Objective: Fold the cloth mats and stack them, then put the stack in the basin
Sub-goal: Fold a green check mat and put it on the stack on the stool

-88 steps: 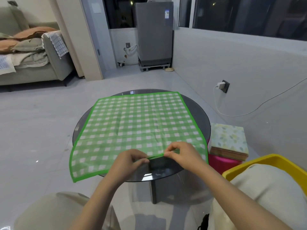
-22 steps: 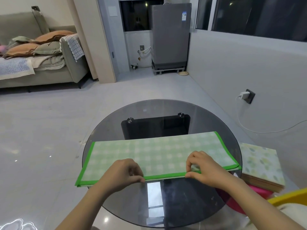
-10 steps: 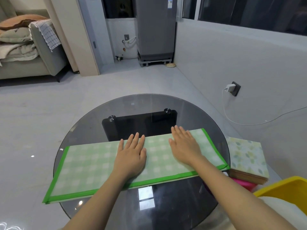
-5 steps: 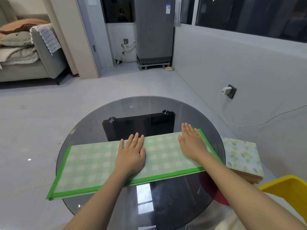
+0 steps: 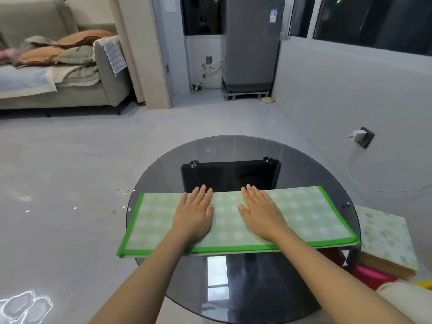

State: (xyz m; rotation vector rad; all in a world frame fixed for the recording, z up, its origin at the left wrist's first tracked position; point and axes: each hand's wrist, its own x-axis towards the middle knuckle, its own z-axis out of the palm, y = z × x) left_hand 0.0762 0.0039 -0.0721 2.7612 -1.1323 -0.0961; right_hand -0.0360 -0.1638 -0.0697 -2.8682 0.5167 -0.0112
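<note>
Green-checked cloth mat (image 5: 304, 213), folded into a strip, is lying across the glass table (image 5: 233, 148), left hand (image 5: 194, 216) and right hand (image 5: 260, 215) pressing flat-fingered on it, its left end overhanging, pink basin (image 5: 371, 274) mostly hiding beneath stacked mats (image 5: 385, 237).

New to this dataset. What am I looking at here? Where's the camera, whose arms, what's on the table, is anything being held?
There is no robot here. A person wears one wide-angle camera on the head, looking forward and down, so the two bare arms coming in from the bottom edge are their own.

The left hand and right hand both lie flat, fingers straight, on a green checked cloth mat. The mat is folded into a long strip lying across a round dark glass table. Neither hand has a grip on anything; they only press on the cloth.

To the right, beside the table, sits a stack of folded mats with a leaf-patterned one on top, resting on something pink. A yellow basin just shows at the lower right edge.

Behind are a sofa and a grey appliance.
</note>
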